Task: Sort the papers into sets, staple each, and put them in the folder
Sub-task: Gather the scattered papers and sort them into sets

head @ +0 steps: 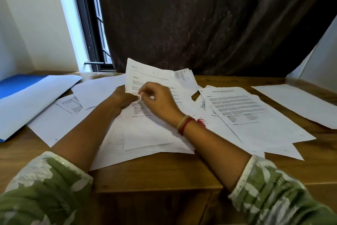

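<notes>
A person sits at a wooden table (164, 170) strewn with loose papers. The left hand (121, 99) grips the lower left edge of a printed sheet (151, 77), its fingers curled round the paper and holding it tilted up off the heap. The right hand (158, 98) reaches in just beside it, thumb and forefinger drawn together in a pinch on the same sheet near its lower corner, the other fingers curled; the fingertips are slightly blurred. A bangle and red thread (186, 123) circle the right wrist, and both sleeves are green with a white pattern.

Under the hands lies a central pile of pages (145, 133), overlapping and askew. To the right, a printed document with a heading and a small table (246, 111) rests on top of several fanned sheets. Far right, well apart, lies a blank sheet (299, 102). At the left, a page with a table (71, 105) peeks out from under other pages.

The blue folder (16, 86) lies at the far left edge of the table, mostly covered by a large white sheet (36, 100). Behind the table hang a dark curtain (200, 20) and a window (91, 24)
</notes>
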Demonstrator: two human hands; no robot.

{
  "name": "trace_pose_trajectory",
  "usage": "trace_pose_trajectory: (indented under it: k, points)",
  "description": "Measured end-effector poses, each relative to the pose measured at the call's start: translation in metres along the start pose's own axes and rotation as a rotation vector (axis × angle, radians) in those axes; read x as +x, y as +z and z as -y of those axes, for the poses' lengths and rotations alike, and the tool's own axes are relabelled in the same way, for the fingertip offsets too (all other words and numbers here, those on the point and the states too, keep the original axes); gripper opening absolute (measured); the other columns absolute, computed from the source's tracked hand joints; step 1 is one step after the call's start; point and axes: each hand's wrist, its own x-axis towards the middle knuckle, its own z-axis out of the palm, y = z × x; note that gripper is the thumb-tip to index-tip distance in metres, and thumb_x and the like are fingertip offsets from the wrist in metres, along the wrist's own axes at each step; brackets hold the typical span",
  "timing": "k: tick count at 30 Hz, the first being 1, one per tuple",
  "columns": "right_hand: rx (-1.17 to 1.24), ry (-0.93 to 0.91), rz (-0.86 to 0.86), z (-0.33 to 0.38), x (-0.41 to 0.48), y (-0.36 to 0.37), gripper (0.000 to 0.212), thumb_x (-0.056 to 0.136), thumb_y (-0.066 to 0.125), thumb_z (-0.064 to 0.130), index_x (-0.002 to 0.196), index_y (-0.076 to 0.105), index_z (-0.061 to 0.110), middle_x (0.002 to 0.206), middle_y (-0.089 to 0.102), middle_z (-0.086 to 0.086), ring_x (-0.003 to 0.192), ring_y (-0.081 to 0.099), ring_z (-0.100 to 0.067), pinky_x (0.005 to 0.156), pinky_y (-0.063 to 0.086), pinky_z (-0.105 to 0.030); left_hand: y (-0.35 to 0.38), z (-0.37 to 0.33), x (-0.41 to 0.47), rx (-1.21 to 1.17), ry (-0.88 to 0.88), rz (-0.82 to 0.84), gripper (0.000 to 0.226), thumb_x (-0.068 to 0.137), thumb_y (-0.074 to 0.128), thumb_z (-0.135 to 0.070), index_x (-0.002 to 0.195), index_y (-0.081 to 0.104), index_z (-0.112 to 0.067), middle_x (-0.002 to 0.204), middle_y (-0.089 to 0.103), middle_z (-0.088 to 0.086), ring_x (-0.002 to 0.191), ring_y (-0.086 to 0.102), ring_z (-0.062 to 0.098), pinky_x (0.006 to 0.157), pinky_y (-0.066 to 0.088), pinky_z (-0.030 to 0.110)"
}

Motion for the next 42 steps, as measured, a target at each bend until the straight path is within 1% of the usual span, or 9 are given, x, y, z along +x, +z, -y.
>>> trace_pose_trajectory:
  k: [2, 5, 9, 20, 23, 27, 33, 38, 42]
  points:
    - [-0.254, 0.103, -0.023, -0.012, 0.002, -0.041, 0.008, 0.089, 0.061, 0.02, 0.093, 0.066, 0.016, 0.098, 0.066, -0.001, 0.093, 0.06, -0.02, 0.084, 0.051, -0.037, 0.001, 0.001, 0.0, 0.003, -0.027, -0.002, 0.036, 0.086, 0.067, -0.002, 0.12, 0.057, -0.011, 0.121, 0.06, 0.003, 0.107, 0.056, 0.025, 0.099, 0.045, 0.046]
    - [-0.767, 0.475, 0.112, -0.038, -0.017, -0.105, 0.045, 0.087, 0.062, 0.045, 0.124, 0.055, 0.02, 0.133, 0.051, -0.008, 0.122, 0.048, -0.028, 0.097, 0.04, -0.038, -0.002, 0.004, 0.005, -0.012, -0.032, -0.017, 0.045, 0.084, 0.068, 0.0, 0.127, 0.056, -0.005, 0.127, 0.06, 0.005, 0.111, 0.057, 0.029, 0.103, 0.043, 0.048]
    - [-0.98, 0.781, 0.188, -0.054, -0.05, -0.14, 0.074, 0.084, 0.061, 0.057, 0.142, 0.034, 0.019, 0.149, 0.034, -0.011, 0.134, 0.037, -0.036, 0.105, 0.037, -0.05, -0.004, 0.006, 0.008, -0.043, -0.044, -0.021, 0.048, 0.083, 0.068, 0.003, 0.129, 0.054, -0.004, 0.13, 0.059, 0.008, 0.115, 0.056, 0.03, 0.103, 0.042, 0.047]
    - [-1.152, 0.48, 0.09, -0.053, -0.063, -0.135, 0.036, 0.098, 0.048, 0.042, 0.103, 0.064, 0.01, 0.089, 0.062, -0.006, 0.077, 0.053, -0.016, 0.068, 0.042, -0.025, 0.0, 0.001, 0.001, -0.055, -0.02, -0.006, 0.044, 0.086, 0.064, 0.004, 0.128, 0.055, -0.003, 0.129, 0.059, 0.009, 0.112, 0.056, 0.029, 0.102, 0.042, 0.046]
    - [-1.224, 0.298, 0.015, -0.031, -0.05, -0.121, 0.024, 0.099, 0.049, 0.03, 0.107, 0.062, 0.011, 0.093, 0.064, -0.006, 0.082, 0.061, -0.018, 0.068, 0.043, -0.024, 0.0, 0.003, 0.002, -0.059, -0.019, -0.008, 0.044, 0.086, 0.064, 0.003, 0.128, 0.055, -0.003, 0.132, 0.058, 0.012, 0.114, 0.056, 0.032, 0.101, 0.043, 0.047]
    - [-1.096, 0.105, 0.004, 0.005, -0.028, -0.075, 0.021, 0.097, 0.04, 0.012, 0.108, 0.057, 0.01, 0.104, 0.067, -0.009, 0.092, 0.065, -0.028, 0.064, 0.033, -0.029, 0.001, 0.001, 0.002, -0.051, -0.042, -0.012, 0.045, 0.088, 0.064, -0.001, 0.131, 0.053, -0.006, 0.131, 0.058, 0.006, 0.114, 0.056, 0.028, 0.099, 0.044, 0.043]
    - [-0.809, 0.138, 0.106, 0.025, 0.005, 0.001, 0.02, 0.098, 0.04, 0.025, 0.11, 0.05, 0.013, 0.105, 0.067, -0.007, 0.095, 0.062, -0.028, 0.08, 0.037, -0.037, 0.004, -0.005, -0.001, -0.076, -0.064, -0.066, 0.03, 0.101, 0.044, -0.019, 0.127, 0.055, -0.01, 0.12, 0.062, 0.007, 0.078, 0.062, 0.021, 0.072, 0.049, 0.036]
    - [-0.419, 0.361, 0.378, 0.0, 0.013, 0.035, 0.055, 0.093, 0.031, 0.054, 0.116, 0.054, 0.009, 0.121, 0.061, -0.016, 0.105, 0.057, -0.035, 0.093, 0.044, -0.046, 0.003, -0.009, -0.005, -0.22, -0.069, -0.108, 0.043, 0.1, 0.035, -0.047, 0.127, 0.054, -0.018, 0.127, 0.06, 0.003, 0.11, 0.06, 0.026, 0.101, 0.046, 0.04]
    - [0.078, 0.356, 0.36, -0.003, 0.008, 0.033, 0.039, 0.094, 0.042, 0.035, 0.12, 0.057, 0.009, 0.124, 0.06, -0.015, 0.116, 0.055, -0.03, 0.101, 0.043, -0.04, -0.002, -0.001, -0.003, -0.02, -0.031, -0.032, 0.039, 0.089, 0.066, -0.02, 0.126, 0.06, -0.012, 0.126, 0.063, 0.008, 0.105, 0.062, 0.027, 0.096, 0.049, 0.04]
